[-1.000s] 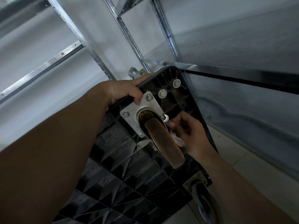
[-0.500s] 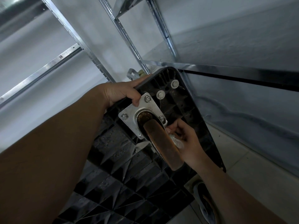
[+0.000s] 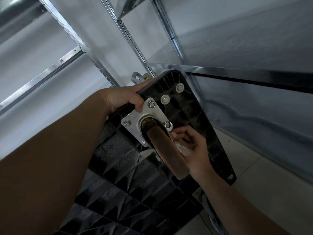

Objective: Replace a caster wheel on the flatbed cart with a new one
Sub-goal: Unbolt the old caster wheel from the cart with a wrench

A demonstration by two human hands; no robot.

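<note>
Flatbed cart: black plastic deck, tipped up on edge, ribbed underside facing camera, leaning near metal shelving. Caster wheel: worn brown tread, silver mounting plate seated flat on deck corner; hex nuts visible at 4 plate corners, incl. nut w/ washer on R side. Two more bolt heads w/ washers above plate, on deck. Left hand: closed over cart's top edge, thumb tip on upper plate corner, steadying. Right hand: fingers pinched toward the R-side nut, palm loosely curled round a small clear plastic bag, contents not readable. Second caster: lower R, partly hidden by forearm. Step, judged: working that R-side fastener by hand; loosening vs. tightening cannot tell. Next move calls for: firm fingertip grip on nut, L hand keeping cart from rocking; wrench prob. needed if it binds.
</note>
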